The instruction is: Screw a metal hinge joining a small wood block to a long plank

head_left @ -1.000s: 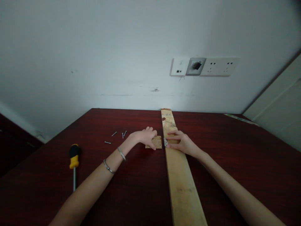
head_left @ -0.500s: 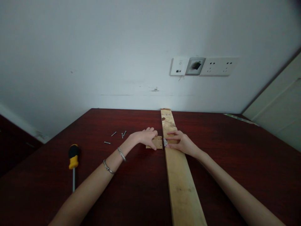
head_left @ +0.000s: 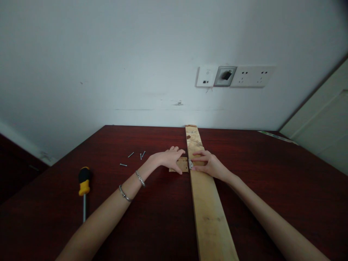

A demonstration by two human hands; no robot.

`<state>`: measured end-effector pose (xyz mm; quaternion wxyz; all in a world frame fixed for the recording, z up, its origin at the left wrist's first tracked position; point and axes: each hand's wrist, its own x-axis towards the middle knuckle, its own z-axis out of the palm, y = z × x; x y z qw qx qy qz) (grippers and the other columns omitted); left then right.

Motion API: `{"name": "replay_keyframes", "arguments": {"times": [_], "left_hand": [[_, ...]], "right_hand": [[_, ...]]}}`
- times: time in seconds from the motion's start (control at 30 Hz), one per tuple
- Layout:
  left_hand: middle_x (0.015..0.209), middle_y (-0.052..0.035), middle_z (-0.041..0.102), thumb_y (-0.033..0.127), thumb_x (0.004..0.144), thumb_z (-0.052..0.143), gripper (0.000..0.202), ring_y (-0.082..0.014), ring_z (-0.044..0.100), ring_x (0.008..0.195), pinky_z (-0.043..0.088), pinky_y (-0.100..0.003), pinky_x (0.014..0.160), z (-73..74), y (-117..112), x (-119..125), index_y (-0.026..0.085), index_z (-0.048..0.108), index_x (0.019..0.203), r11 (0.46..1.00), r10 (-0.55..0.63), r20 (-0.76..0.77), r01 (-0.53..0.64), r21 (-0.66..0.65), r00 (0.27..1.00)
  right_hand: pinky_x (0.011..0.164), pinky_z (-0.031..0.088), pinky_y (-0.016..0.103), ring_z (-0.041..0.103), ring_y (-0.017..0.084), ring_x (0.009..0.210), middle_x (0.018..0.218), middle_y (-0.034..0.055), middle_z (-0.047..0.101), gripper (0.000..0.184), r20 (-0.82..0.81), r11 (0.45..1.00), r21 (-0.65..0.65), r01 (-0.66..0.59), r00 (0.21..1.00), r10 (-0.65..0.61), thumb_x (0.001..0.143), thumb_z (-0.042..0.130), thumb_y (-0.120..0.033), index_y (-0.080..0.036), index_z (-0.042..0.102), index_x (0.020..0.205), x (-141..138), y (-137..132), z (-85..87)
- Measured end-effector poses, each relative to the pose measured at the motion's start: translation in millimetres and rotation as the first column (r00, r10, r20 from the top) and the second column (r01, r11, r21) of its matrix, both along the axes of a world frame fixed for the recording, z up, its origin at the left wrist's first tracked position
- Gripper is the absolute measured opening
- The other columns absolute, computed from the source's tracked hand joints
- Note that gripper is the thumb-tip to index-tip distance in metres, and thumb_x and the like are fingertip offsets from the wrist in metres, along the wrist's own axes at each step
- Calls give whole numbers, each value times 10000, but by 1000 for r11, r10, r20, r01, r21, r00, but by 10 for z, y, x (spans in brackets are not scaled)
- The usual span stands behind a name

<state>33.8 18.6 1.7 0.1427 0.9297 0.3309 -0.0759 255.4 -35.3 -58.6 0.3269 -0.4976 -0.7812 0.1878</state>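
A long pale wooden plank (head_left: pixel 209 210) lies on the dark red table (head_left: pixel 152 217), running from the wall towards me. A small wooden block (head_left: pixel 184 165) sits against its left edge. My left hand (head_left: pixel 167 158) lies over that block, fingers pressed down on it. My right hand (head_left: pixel 209 164) rests on the plank, and its fingertips pinch a small metal hinge (head_left: pixel 190 164) at the joint between block and plank.
Several loose screws (head_left: pixel 134 157) lie on the table left of my left hand. A screwdriver with a yellow and black handle (head_left: pixel 84 183) lies further left. Wall sockets (head_left: pixel 233 76) sit above the table's far edge.
Both hands stay nearly where they were. The left hand and the small block have edged slightly right, closer against the plank.
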Motion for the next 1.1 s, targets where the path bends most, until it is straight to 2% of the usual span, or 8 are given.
{"name": "replay_keyframes", "arguments": {"times": [0.13, 0.3, 0.5, 1.1], "left_hand": [[1166, -111, 453, 515, 634, 734, 756, -284, 398, 1119, 372, -371, 938, -43, -8, 53, 148, 425, 1217, 997, -32, 88, 26, 75, 996], [1112, -82, 454, 521, 680, 687, 599, -267, 400, 1062, 378, -378, 921, -159, -44, 128, 187, 492, 1137, 989, -63, 139, 44, 139, 988], [1053, -75, 449, 527, 666, 663, 557, -268, 393, 1032, 388, -379, 890, -208, -82, 133, 188, 518, 1083, 976, -35, 143, 3, 220, 989], [1020, -76, 488, 538, 688, 627, 442, -286, 408, 1031, 373, -412, 880, -173, -118, 176, 226, 604, 1000, 985, 9, 119, -29, 167, 993]], "right_hand": [[965, 439, 460, 570, 272, 1067, 1147, 93, 630, 319, -4, 1000, 11, -2, 1000, 2, 670, 763, -378, -254, 739, 962, 1, 4, -6], [955, 444, 454, 575, 268, 1061, 1141, 84, 633, 310, 4, 1000, 27, -13, 1000, 13, 673, 761, -369, -267, 738, 965, 6, 12, -18], [963, 435, 431, 568, 261, 1072, 1155, 85, 620, 313, 16, 1000, 25, -2, 1000, 2, 678, 761, -353, -263, 735, 977, 7, 14, -34], [970, 436, 461, 565, 258, 1073, 1152, 68, 616, 310, 6, 1000, 21, -6, 1000, 6, 693, 745, -376, -293, 726, 991, 3, -1, -16]]}}
